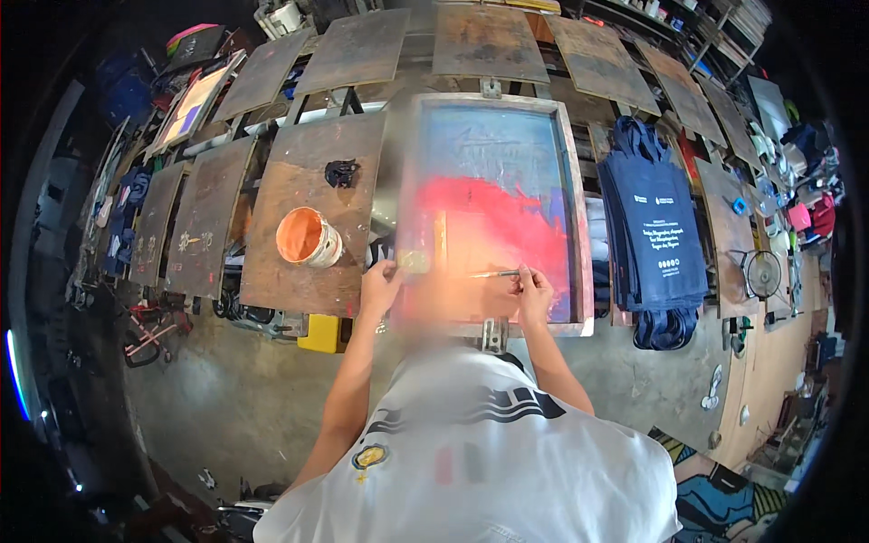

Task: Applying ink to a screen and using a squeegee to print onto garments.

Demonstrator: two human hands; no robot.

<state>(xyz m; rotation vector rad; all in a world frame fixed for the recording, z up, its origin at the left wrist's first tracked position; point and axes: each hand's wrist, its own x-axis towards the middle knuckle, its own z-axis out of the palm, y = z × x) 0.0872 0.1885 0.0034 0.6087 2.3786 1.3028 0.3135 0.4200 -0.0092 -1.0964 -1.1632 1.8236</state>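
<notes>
Framed screen (493, 136), centre: metal clamps (493, 336) at upper and lower edges, apparently for steadiness. Slim tool (493, 274): right hand (535, 294), fingers pinching its end, perhaps for fine control. Left hand (382, 282): beside screen's left edge; grip cannot be told, blurred. Paint bucket (310, 238): left of centre, wooden tabletop (299, 172), seemingly for easy reach.

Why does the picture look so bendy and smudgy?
In the head view, the fisheye lens bends straight edges near the rim and the corners are black; a blurry stripe runs down the middle, smearing the left side of the frame and part of the shirt; the right hand and bucket look clearer.
</notes>
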